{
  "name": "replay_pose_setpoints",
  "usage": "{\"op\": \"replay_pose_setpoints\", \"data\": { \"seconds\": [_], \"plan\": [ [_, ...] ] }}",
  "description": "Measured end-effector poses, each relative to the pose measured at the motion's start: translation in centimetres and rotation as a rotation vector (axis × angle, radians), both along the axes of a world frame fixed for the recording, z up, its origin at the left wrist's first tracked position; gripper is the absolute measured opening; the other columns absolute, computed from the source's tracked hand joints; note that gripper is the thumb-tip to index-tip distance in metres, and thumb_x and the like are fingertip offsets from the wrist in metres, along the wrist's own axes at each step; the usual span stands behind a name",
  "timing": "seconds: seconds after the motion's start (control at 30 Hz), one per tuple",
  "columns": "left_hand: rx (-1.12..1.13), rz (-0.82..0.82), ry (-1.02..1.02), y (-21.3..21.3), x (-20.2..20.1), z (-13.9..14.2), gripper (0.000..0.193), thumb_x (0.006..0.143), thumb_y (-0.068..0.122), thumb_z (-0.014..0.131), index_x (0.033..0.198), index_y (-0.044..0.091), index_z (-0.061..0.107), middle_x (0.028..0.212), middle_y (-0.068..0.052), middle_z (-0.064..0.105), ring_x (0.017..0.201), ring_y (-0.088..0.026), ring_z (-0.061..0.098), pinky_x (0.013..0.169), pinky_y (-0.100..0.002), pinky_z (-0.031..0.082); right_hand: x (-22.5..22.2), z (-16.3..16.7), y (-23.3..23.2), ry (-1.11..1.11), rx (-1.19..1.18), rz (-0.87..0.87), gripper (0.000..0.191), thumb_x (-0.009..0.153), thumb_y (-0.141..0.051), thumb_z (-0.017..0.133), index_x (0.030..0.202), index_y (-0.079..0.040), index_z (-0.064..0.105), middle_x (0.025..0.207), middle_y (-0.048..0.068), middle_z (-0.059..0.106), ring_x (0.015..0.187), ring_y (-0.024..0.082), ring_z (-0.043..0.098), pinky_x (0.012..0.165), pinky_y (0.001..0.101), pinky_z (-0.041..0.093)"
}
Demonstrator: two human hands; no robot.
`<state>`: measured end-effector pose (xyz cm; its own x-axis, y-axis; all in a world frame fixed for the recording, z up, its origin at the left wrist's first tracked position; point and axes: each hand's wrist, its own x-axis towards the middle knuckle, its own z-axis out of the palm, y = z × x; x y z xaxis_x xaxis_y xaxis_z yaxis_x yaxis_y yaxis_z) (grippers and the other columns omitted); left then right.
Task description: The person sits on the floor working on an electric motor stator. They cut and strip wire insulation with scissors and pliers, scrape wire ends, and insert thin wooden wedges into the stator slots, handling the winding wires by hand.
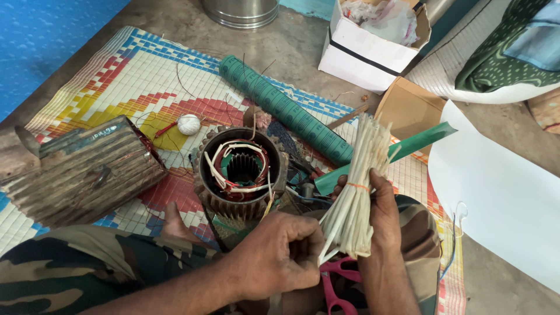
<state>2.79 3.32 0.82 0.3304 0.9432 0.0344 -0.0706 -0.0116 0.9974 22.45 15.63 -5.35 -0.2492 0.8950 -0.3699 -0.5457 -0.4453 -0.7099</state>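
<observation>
While both hands work the bundle of pale strips over the lap

Left hand pinches the strip ends; right hand clasps the bundle at its band. Probably best to draw one strip straight, gripping firmly. Beyond: scissors, stator, green roll.

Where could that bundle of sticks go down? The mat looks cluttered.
Bare mat lies left of the green ribbed roll, above the finned metal housing. It is crowded around the wound round stator and by the right hand holding the pale stick bundle.
</observation>
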Motion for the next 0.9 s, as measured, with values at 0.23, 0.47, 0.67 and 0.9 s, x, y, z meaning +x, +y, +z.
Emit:
{"op": "replay_pose_setpoints", "data": {
  "seconds": [0.23,0.47,0.67,0.9],
  "plan": [
    [-0.152,0.171,0.205,1.0,0.3,0.1,0.028,0.08,0.027,0.084,0.082,0.004,0.068,0.065,0.0,0.065,0.06,-0.005,0.059,0.055,-0.026,0.05,-1.0,2.8,-1.7,-0.468,0.309,-0.003,0.043,0.099,-0.035,0.055,0.105,0.005,0.067,0.083,0.014,0.071,0.072,0.022,0.068,0.063,0.0353,0.057],
    [-0.163,0.248,0.265,1.0,0.9,-1.5,0.024,0.083,0.023,0.08,0.085,0.001,0.07,0.067,-0.004,0.068,0.062,-0.007,0.062,0.058,-0.029,0.053,-2.6,3.6,-3.0,-0.404,0.281,0.028,0.037,0.097,-0.03,0.057,0.118,0.0,0.062,0.085,0.011,0.069,0.07,0.019,0.067,0.062,0.0337,0.055],
    [-0.206,0.162,0.302,2.0,-0.5,-0.8,0.018,0.082,0.017,0.073,0.082,-0.001,0.071,0.064,-0.001,0.066,0.056,-0.007,0.06,0.052,-0.028,0.05,-1.8,2.8,-1.0,-0.516,0.285,0.111,0.039,0.097,-0.03,0.057,0.117,0.003,0.064,0.085,0.013,0.072,0.07,0.02,0.067,0.061,0.0341,0.055],
    [-0.289,0.079,0.199,1.4,-1.9,-0.2,0.016,0.084,0.013,0.074,0.081,-0.002,0.07,0.066,-0.003,0.065,0.054,-0.006,0.055,0.048,-0.026,0.046,0.1,1.7,8.1,-0.364,0.092,0.004,0.037,0.095,-0.038,0.056,0.107,-0.004,0.064,0.083,0.011,0.072,0.072,0.024,0.07,0.064,0.0424,0.06]
  ]
}}
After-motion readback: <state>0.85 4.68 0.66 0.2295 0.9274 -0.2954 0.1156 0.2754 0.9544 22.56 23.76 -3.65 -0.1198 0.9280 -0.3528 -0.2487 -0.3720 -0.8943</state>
